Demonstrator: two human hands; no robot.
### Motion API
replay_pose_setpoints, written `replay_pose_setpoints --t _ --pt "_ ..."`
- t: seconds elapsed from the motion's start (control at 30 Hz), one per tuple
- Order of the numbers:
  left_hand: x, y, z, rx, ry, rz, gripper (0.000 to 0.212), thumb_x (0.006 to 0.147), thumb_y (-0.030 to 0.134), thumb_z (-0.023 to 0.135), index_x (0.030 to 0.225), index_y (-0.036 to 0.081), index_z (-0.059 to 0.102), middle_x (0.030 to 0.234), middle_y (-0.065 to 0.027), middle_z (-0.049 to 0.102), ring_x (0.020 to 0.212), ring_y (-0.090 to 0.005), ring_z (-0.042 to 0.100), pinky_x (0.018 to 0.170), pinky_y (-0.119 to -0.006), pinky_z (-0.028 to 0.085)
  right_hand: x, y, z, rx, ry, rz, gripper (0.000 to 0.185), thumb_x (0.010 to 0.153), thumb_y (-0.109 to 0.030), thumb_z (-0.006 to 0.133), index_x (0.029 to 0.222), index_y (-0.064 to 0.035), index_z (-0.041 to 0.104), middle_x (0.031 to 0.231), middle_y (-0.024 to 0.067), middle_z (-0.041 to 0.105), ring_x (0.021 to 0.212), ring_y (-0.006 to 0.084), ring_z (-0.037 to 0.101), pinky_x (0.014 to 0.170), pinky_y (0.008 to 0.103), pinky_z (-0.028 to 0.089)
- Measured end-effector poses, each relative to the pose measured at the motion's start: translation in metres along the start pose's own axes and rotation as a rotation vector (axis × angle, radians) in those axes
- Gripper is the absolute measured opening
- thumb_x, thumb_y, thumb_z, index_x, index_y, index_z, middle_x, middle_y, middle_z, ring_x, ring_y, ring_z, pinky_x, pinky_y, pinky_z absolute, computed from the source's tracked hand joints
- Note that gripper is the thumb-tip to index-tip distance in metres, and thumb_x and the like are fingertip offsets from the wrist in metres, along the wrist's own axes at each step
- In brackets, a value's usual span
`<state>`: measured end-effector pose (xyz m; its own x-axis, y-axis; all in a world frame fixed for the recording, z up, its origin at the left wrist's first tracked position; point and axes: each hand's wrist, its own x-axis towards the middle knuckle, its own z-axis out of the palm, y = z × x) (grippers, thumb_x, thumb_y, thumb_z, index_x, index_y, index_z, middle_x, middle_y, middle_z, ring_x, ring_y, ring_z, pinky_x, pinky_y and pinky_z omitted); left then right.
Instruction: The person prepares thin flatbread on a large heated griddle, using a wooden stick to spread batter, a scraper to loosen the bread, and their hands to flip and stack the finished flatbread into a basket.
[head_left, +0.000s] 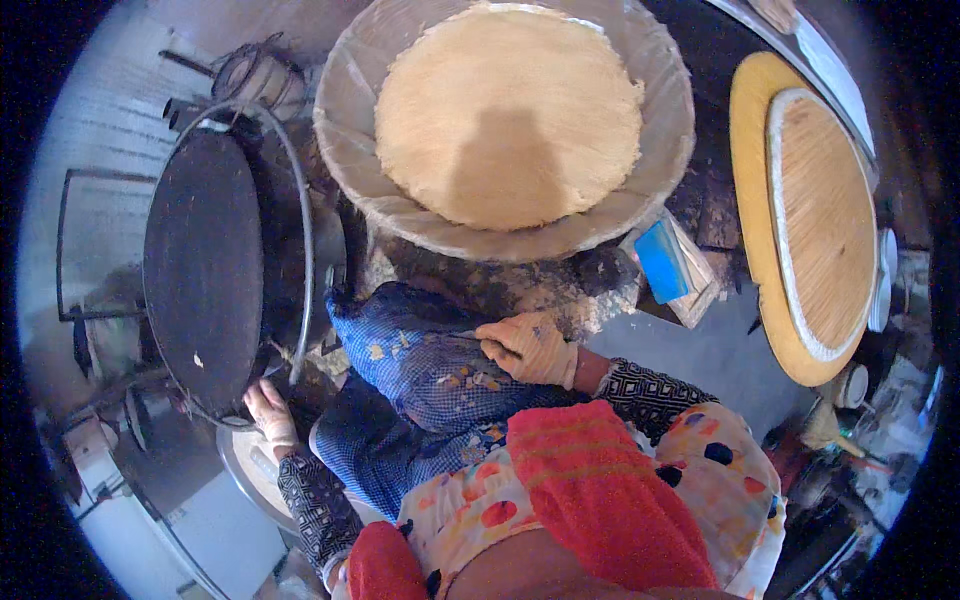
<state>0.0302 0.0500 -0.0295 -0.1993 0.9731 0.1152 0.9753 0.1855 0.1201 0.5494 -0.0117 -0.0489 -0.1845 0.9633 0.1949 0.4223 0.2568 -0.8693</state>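
Observation:
My left hand (270, 414), in a pale glove, is at the near edge of a round black griddle (202, 277); whether its fingers grip the edge is unclear. A small pale scrap lies on the griddle. My right hand (531, 349), in an orange-striped glove, rests over my blue checked apron (420, 360) with curled fingers. From its fingertips a thin grey tool (466, 334) points left, mostly hidden. Before me stands a wide lined basin (345, 150) holding a pale yellow, dough-like mass (510, 112), my shadow across it.
A curved metal rim (306, 225) rises between griddle and basin. On the right, a round wooden board (825, 225) with a whitish border lies on a larger yellow disc (750, 225). A blue box (661, 261) sits below the basin's right side. Bits of food cling to my apron.

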Motion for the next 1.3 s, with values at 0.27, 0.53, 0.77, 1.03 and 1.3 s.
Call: replay_pose_setpoints --t 0.27,0.53,0.77,1.03,1.3 --pt "-0.008 0.038 0.023 0.329 -0.279 -0.018 0.037 0.089 0.029 0.053 0.11 -0.001 0.06 0.102 -0.0205 0.065 0.097 -0.0372 0.06 0.087 -0.048 0.044 0.027 0.003 0.026 0.06 -0.218 0.043 0.017 0.085 -0.016 0.062 0.099 -0.0075 0.066 0.077 0.0141 0.066 0.069 0.0327 0.066 0.062 0.0424 0.052" --pt "0.014 0.207 0.043 -0.005 0.063 0.139 0.045 0.082 0.029 0.065 0.12 0.005 0.056 0.114 -0.0195 0.06 0.109 -0.0363 0.056 0.095 -0.05 0.041 0.065 0.002 0.06 0.039 -0.277 0.009 0.016 0.086 -0.008 0.063 0.1 -0.0031 0.068 0.084 0.0153 0.069 0.069 0.0258 0.068 0.061 0.0338 0.052" --pt "-0.086 0.075 0.018 0.554 -0.316 -0.164 0.068 0.077 0.044 0.066 0.133 0.009 0.05 0.14 -0.014 0.044 0.133 -0.0362 0.035 0.108 -0.063 0.017 0.03 0.032 0.055 -0.084 -0.19 0.158 0.017 0.089 -0.012 0.062 0.101 -0.0022 0.068 0.091 0.0161 0.07 0.078 0.0214 0.068 0.069 0.0311 0.052" --pt "-0.146 -0.083 0.043 0.343 -0.187 0.041 0.019 0.078 0.026 0.063 0.093 0.015 0.07 0.111 -0.0075 0.064 0.117 -0.0267 0.051 0.104 -0.055 0.025 0.022 -0.009 0.064 -0.052 -0.165 0.151 0.023 0.089 -0.026 0.059 0.104 -0.0092 0.065 0.087 0.0145 0.069 0.079 0.0341 0.067 0.071 0.042 0.054" --pt "-0.205 -0.183 -0.141 0.388 0.222 -0.422 0.034 0.074 0.04 0.076 0.081 0.009 0.065 0.079 -0.007 0.067 0.068 -0.0225 0.066 0.059 -0.036 0.053 -0.002 0.006 0.068 -0.037 -0.255 0.122 0.019 0.087 -0.018 0.06 0.105 -0.0106 0.065 0.085 0.014 0.068 0.077 0.0338 0.066 0.071 0.0422 0.053"
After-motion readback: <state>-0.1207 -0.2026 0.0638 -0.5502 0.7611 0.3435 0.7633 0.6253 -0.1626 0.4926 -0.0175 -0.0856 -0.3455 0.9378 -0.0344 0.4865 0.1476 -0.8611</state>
